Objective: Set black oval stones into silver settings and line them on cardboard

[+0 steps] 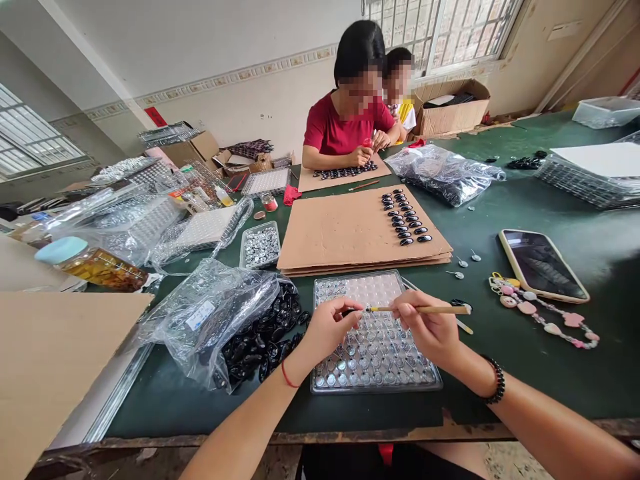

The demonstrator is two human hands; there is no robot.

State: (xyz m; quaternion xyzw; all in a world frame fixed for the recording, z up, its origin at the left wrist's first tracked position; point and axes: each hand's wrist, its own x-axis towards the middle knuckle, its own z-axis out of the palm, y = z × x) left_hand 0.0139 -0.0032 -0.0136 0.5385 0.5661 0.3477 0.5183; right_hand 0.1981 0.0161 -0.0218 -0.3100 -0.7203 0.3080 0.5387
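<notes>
Pinching a thin brush (417, 309) over the near tray (430, 383), the right hand (430, 330) grips its handle; the left hand (327, 327) pinches its tip

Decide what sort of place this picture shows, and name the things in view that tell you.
Probably a small home workshop for hand assembly. A clear plastic blister tray of small round metal parts lies under the hands, a clear plastic bag of glossy black oval stones beside it, and finished rows sit on a flat brown cardboard sheet.

Phone (543, 265) beside bead chain (545, 319); cardboard sheet (340, 233) bearing black stones (406, 217); jar (93, 264) left.
</notes>
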